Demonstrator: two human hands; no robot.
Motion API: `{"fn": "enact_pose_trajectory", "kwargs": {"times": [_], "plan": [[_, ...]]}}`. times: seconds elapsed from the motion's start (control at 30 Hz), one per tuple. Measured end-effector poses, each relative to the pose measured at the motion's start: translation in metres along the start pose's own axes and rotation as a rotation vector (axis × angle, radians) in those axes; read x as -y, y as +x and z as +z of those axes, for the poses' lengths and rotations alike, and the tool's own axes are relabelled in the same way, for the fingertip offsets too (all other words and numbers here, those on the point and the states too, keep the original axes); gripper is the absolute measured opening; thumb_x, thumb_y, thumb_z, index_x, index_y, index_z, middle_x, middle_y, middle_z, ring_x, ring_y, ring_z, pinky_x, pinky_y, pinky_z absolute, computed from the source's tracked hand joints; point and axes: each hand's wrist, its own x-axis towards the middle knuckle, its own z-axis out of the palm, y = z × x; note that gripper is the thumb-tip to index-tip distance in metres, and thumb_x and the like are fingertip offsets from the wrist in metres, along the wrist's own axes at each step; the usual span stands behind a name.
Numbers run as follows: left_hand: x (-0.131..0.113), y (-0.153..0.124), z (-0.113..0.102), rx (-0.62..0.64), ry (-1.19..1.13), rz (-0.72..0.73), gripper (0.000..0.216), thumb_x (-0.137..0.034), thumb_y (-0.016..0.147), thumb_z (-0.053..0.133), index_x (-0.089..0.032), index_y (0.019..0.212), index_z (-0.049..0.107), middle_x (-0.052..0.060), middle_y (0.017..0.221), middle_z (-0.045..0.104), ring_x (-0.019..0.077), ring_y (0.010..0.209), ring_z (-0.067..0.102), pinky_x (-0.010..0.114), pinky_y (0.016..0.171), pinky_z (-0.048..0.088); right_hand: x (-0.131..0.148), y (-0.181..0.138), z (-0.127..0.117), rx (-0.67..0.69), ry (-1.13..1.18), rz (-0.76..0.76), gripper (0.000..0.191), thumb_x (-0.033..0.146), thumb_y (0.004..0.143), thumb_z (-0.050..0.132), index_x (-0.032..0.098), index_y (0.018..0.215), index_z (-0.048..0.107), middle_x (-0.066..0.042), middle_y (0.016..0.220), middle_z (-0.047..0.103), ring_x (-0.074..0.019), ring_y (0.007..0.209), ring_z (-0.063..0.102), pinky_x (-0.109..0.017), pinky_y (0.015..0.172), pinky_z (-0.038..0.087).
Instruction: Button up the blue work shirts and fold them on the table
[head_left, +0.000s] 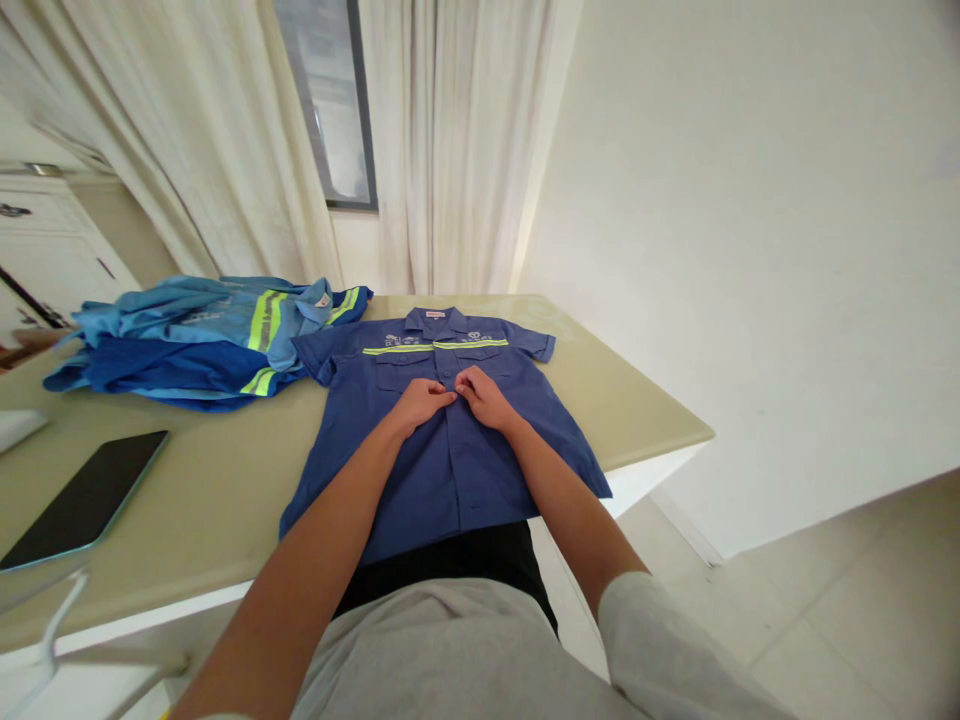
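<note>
Left hand (421, 404) and right hand (485, 400) pinch the dark blue shirt (412, 480).
Thumbs and fingers are drawn narrow on its button placket (454, 465), the two sets of fingertips almost meeting; the shirt spreads flat beneath them, collar (436, 321) beyond, hem (465, 524) nearer. A garment pile (169, 365) lies left of the fingers.

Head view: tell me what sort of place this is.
Probably a room in a home: pale curtains hang beside a window, and a white cabinet stands at the picture's left.
</note>
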Motion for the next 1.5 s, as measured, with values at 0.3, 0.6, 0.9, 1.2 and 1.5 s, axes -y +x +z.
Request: {"fn": "enact_pose_trajectory", "kwargs": {"times": [0.3, 0.6, 0.9, 1.2, 1.5], "plan": [[-0.014, -0.013, 0.009, -0.089, 0.763, 0.162, 0.012, -0.035, 0.093, 0.064, -0.025, 0.092, 0.07, 0.008, 0.1, 0.076, 0.0289, 0.102, 0.067, 0.039, 0.088, 0.046, -0.013, 0.003, 0.004, 0.074, 0.005, 0.145, 0.007, 0.021, 0.094, 0.055, 0.02, 0.09, 0.061, -0.002, 0.088, 0.063, -0.0177, 0.083, 0.056, -0.03, 0.083, 0.045], [-0.014, -0.021, 0.006, -0.147, 0.886, 0.324, 0.024, -0.041, 0.099, 0.055, -0.025, 0.113, 0.068, 0.012, 0.12, 0.066, 0.0317, 0.117, 0.058, 0.043, 0.097, 0.044, -0.017, 0.004, 0.0, 0.029, 0.048, 0.281, 0.013, 0.028, 0.09, 0.062, 0.02, 0.09, 0.072, -0.001, 0.082, 0.072, -0.0168, 0.076, 0.063, -0.028, 0.074, 0.047], [0.007, -0.018, 0.007, -0.136, 0.845, 0.124, 0.054, -0.05, 0.105, 0.033, -0.031, 0.151, 0.052, 0.01, 0.161, 0.05, 0.034, 0.149, 0.041, 0.056, 0.121, 0.027, -0.026, 0.003, 0.005, -0.02, -0.246, 0.155, 0.018, 0.015, 0.089, 0.061, 0.019, 0.105, 0.068, -0.006, 0.097, 0.064, -0.0206, 0.09, 0.058, -0.036, 0.091, 0.049], [0.019, 0.039, -0.009, -0.064, 0.85, 0.016, 0.058, -0.049, 0.105, 0.026, -0.034, 0.156, 0.048, 0.007, 0.17, 0.037, 0.0331, 0.158, 0.029, 0.062, 0.125, 0.019, -0.029, 0.043, -0.002, -0.034, -0.42, 0.072, 0.012, 0.023, 0.099, 0.056, 0.019, 0.107, 0.064, -0.009, 0.102, 0.066, -0.0235, 0.099, 0.059, -0.036, 0.095, 0.046], [0.008, 0.026, -0.014, -0.127, 0.87, 0.197, 0.045, -0.013, 0.095, 0.041, -0.023, 0.128, 0.07, 0.011, 0.135, 0.068, 0.0272, 0.125, 0.06, 0.04, 0.108, 0.046, 0.03, -0.019, 0.014, 0.13, -0.514, 0.178, 0.028, 0.044, 0.08, 0.081, 0.023, 0.092, 0.067, -0.011, 0.098, 0.07, -0.0269, 0.082, 0.065, -0.037, 0.072, 0.047]]}}
